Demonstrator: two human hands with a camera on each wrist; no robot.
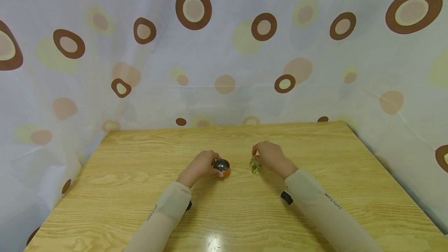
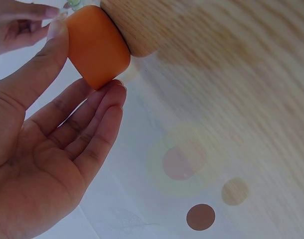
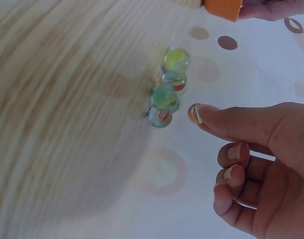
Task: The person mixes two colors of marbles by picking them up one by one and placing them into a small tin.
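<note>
An orange cup with a shiny metallic inside stands on the wooden table near its middle. My left hand grips it from the left side, thumb on one side and fingers on the other; the cup's smooth orange wall fills the grasp in the left wrist view. To the right of the cup lies a small cluster of glass marbles, clear with green, yellow and red swirls. Just above them my right hand pinches one striped marble between thumb and forefinger, its other fingers curled in.
The light wood-grain table spreads out on all sides of the hands. A pale sheet printed with brown and yellow rings hangs behind the table and along its sides. Dark wrist devices sit under the sleeves.
</note>
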